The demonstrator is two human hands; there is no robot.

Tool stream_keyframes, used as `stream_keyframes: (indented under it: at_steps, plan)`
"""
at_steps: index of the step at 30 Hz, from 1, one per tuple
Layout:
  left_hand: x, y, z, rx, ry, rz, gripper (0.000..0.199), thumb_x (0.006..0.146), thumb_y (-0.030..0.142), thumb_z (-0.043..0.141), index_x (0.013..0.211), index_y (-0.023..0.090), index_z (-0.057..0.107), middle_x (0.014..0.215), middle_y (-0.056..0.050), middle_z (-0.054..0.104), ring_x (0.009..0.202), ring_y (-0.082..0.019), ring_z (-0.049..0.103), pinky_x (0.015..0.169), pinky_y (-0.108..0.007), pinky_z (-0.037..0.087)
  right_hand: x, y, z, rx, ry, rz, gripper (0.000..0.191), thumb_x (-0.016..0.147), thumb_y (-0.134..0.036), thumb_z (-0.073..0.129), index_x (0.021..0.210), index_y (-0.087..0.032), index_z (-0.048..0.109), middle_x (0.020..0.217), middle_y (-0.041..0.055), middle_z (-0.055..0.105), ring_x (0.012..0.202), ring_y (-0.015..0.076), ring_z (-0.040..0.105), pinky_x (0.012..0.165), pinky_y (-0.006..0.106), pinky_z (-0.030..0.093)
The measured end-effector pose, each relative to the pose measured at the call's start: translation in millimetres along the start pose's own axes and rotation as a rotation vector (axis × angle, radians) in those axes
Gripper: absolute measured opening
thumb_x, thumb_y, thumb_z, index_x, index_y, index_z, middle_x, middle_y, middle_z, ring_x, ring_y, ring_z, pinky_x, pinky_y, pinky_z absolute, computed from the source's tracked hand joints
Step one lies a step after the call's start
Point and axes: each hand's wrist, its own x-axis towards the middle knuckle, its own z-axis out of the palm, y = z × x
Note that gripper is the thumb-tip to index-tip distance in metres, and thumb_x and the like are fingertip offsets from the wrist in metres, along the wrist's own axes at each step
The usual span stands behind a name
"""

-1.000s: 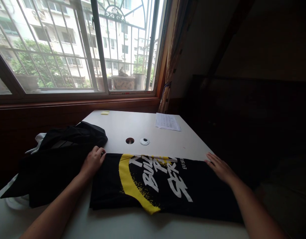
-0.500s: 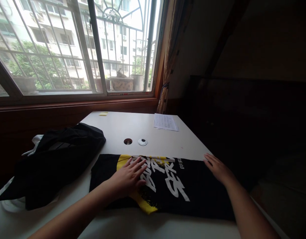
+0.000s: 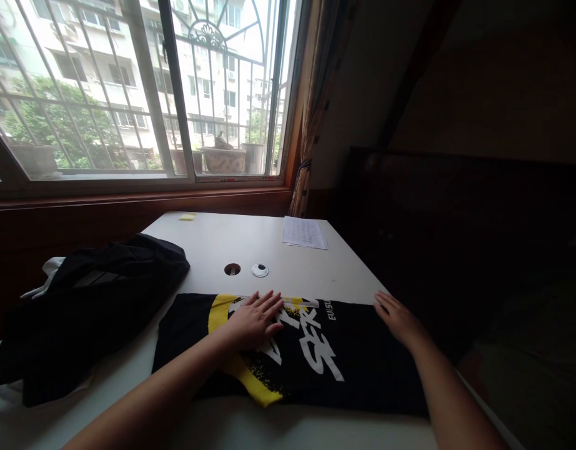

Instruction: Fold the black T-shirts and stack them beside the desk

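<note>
The black garment lay flat and folded across the near part of the white desk, its yellow band and white lettering facing up. I judged it light, soft and limp, not fragile and not very slippery, though its layers might shift apart. Its near edge, where a yellow tip stuck out toward me, looked easy to pinch; the outer corners seemed surer for holding all the layers together. My left grip was released, palm down on the print near the far edge, fingers extended and slightly parted, grasping nothing. My right grip was loose too, its fingers stretched out at the garment's far right corner. Just beside the cloth, to the left, slumped a heap of dark clothing. Beyond were a round white cap and a hole, then some paper sheets and a yellow note.
</note>
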Motion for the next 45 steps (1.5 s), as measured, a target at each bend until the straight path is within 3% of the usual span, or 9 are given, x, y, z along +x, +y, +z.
stream_keyframes:
  at_steps: [16,22,24,27,32,35,38,45]
  plan:
    - [-116,-67,-34.4,0.056,0.048,-0.141,0.057,0.106,0.050,0.039,0.158,0.035,0.023,0.163,0.001,0.027,0.152,-0.022,0.024,0.125,-0.042,0.018,-1,6,5,0.022,0.013,0.048,0.053,0.097,-0.049,0.032,0.135,-0.026,0.062,0.150,0.0032,0.054,0.139,0.0239,0.048,0.115,0.036,0.040]
    - [-136,-77,-38.2,0.021,0.020,-0.212,0.056,0.105,0.051,0.040,0.157,0.033,0.028,0.163,-0.002,0.026,0.151,-0.026,0.025,0.124,-0.047,0.020,-3,3,2,0.005,0.002,0.109,0.055,0.095,-0.052,0.034,0.134,-0.026,0.062,0.150,0.0036,0.055,0.135,0.0264,0.052,0.110,0.038,0.044]
    - [-131,-66,-40.1,0.023,0.035,-0.230,0.055,0.105,0.051,0.040,0.156,0.033,0.034,0.162,-0.003,0.030,0.151,-0.028,0.026,0.123,-0.051,0.022,-3,2,1,-0.001,-0.005,0.129,0.055,0.096,-0.053,0.034,0.134,-0.027,0.062,0.150,0.0038,0.055,0.133,0.0272,0.054,0.107,0.040,0.046]
    - [-114,-31,-47.2,0.007,0.051,-0.172,0.054,0.104,0.052,0.041,0.154,0.033,0.037,0.162,-0.004,0.031,0.151,-0.031,0.025,0.122,-0.056,0.023,-4,0,0,-0.008,-0.013,0.152,0.056,0.097,-0.054,0.032,0.137,-0.027,0.060,0.150,0.0043,0.054,0.132,0.0282,0.055,0.104,0.043,0.048]
    - [-80,47,-60.6,-0.150,-0.061,0.216,0.059,0.104,0.049,0.045,0.158,0.033,0.029,0.164,-0.004,0.025,0.151,-0.029,0.024,0.125,-0.051,0.017,-6,-4,-1,-0.018,-0.007,0.161,0.054,0.097,-0.053,0.033,0.136,-0.028,0.062,0.149,0.0041,0.055,0.131,0.0287,0.056,0.103,0.041,0.049]
    - [-69,75,-58.6,-0.248,-0.132,0.368,0.059,0.104,0.051,0.043,0.157,0.031,0.031,0.164,-0.004,0.028,0.152,-0.030,0.022,0.126,-0.054,0.013,-6,-5,-2,-0.026,-0.006,0.153,0.054,0.097,-0.051,0.032,0.134,-0.026,0.063,0.148,0.0045,0.056,0.130,0.0288,0.057,0.104,0.041,0.048]
    - [-69,82,-52.7,-0.313,-0.179,0.429,0.063,0.103,0.053,0.043,0.159,0.027,0.028,0.162,-0.006,0.030,0.152,-0.029,0.021,0.126,-0.055,0.009,-5,-4,-2,-0.027,-0.006,0.126,0.055,0.097,-0.051,0.032,0.135,-0.026,0.062,0.149,0.0041,0.054,0.134,0.0271,0.054,0.108,0.040,0.046]
    - [-79,77,-55.2,-0.364,-0.204,0.441,0.066,0.103,0.050,0.046,0.160,0.029,0.022,0.161,-0.004,0.032,0.152,-0.028,0.022,0.126,-0.053,0.005,-4,1,3,-0.029,0.026,0.086,0.051,0.097,-0.050,0.032,0.132,-0.029,0.062,0.147,0.0032,0.057,0.136,0.0259,0.051,0.111,0.042,0.043]
